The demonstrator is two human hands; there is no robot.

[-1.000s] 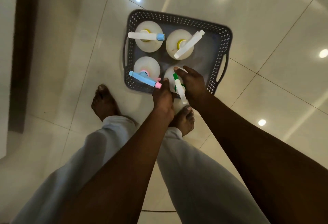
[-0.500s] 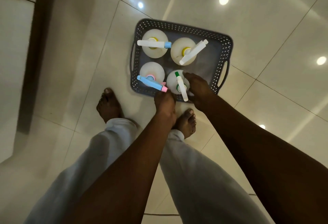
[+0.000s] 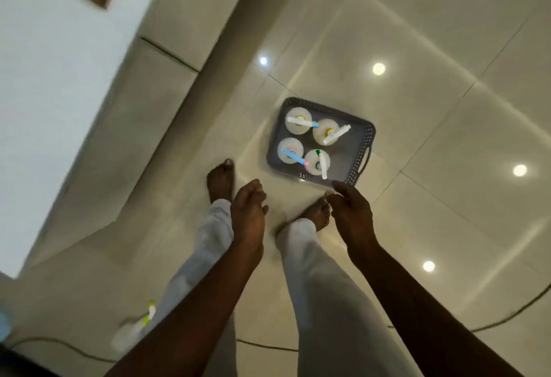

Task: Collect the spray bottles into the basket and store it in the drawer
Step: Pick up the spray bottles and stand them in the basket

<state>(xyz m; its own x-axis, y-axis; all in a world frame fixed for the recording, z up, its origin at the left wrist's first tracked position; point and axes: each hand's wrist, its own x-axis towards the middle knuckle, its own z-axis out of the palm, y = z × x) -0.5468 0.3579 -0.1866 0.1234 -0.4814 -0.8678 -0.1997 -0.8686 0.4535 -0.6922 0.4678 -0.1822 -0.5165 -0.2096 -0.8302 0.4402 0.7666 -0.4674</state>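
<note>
Dim room; round ceiling-light glare on glossy floor (image 3: 417, 33). Motion blur at left, edges bent by wide lens.

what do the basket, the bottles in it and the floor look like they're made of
Basket: probably moulded plastic, matte grey; walls perforated with small holes, cut-out handle.

Spray bottles: likely translucent whitish plastic, with coloured plastic trigger heads; blur hides finer detail.

Floor: looks like polished ceramic or porcelain tile, very glossy; it mirrors the ceiling lights and shows thin grout lines.
</note>
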